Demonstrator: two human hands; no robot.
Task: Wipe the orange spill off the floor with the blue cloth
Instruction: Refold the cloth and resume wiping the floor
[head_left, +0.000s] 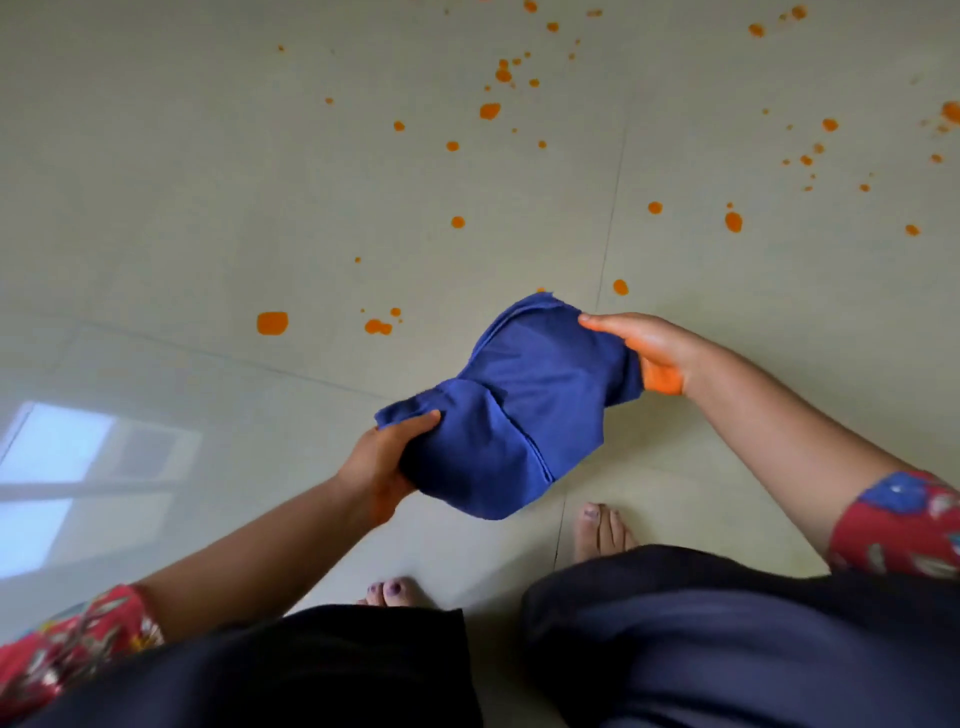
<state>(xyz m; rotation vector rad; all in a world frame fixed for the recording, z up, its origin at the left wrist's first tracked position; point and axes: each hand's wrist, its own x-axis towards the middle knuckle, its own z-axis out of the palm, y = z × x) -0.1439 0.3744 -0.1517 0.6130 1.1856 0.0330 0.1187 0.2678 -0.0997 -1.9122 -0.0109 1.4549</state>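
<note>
A folded blue cloth (511, 408) hangs in the air between both hands, above the pale tiled floor (182, 208). My left hand (382, 467) grips its lower left corner. My right hand (647, 351) holds its upper right edge, and the palm is smeared orange. The orange spill (489, 110) lies as several scattered drops and blobs across the floor ahead of the cloth, with a bigger blob (272, 322) to the left and a double drop (377, 327) next to it. More drops (733, 221) spread to the right.
My bare feet (602, 530) (392, 592) stand on the tiles just below the cloth, with dark trousers and red patterned sleeves at the bottom. A window reflection (57, 452) shines on the floor at left. Tile joints (610, 223) run across the floor.
</note>
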